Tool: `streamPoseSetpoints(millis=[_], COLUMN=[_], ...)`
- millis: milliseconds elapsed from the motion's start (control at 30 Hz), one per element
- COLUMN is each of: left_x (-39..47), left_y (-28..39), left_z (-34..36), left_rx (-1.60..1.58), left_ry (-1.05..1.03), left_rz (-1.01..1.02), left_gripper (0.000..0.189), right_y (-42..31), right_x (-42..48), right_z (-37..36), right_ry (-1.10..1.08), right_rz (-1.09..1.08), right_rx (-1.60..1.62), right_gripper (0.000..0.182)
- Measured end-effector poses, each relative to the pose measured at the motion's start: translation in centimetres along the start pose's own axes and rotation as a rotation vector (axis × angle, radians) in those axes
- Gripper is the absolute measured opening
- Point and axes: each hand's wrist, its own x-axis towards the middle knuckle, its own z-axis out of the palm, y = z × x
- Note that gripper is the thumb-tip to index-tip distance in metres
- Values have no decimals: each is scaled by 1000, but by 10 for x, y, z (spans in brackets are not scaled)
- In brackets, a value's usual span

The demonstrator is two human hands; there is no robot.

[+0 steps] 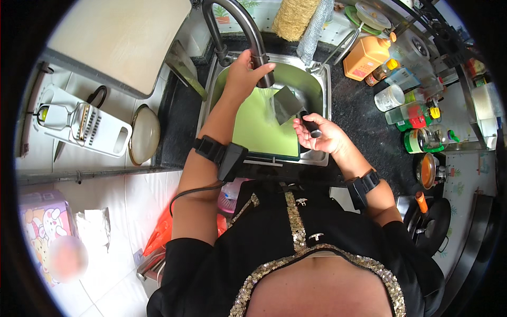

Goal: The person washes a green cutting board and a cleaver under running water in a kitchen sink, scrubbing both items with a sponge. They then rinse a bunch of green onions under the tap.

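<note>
My left hand (246,75) grips the spray head of the grey kitchen faucet (259,59), its thumb across the front. Water runs from the faucet down into the steel sink (326,99). My right hand (321,134) holds a kitchen cleaver by its black handle (309,125), palm turned up. The cleaver's broad grey blade (286,104) points away from me, beside the water stream and above a light green cutting board (261,126). That board lies in the sink and covers much of its left and front part.
An orange jug (366,57), a white tub (389,98) and several bottles stand along the right side of the black counter (348,95). A pan (433,226) sits at the lower right. At the left are a white grater (85,123) and a glass lid (145,134).
</note>
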Motion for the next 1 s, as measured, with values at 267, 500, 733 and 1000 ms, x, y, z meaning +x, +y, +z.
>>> streamPoseSetpoints(millis=[267,500,733,1000], left_x=[-74,-98,-85,-57], left_y=[-72,-57,-59,-69], left_z=[-30,-6,30,13], left_rx=[273,68,139,338], left_ry=[-102,-119,-166,-48], left_rz=[-295,-305,-158,87], left_gripper=[39,39,34,29], right_y=[15,12,17,20], right_x=[-5,-19,-32,-53], right_z=[-3,-13,-15,-21], right_ry=[43,2,-4,21], right_rz=[-86,-120,-150,-180], right_rx=[79,168,174,138], right_gripper=[19,18,19,20])
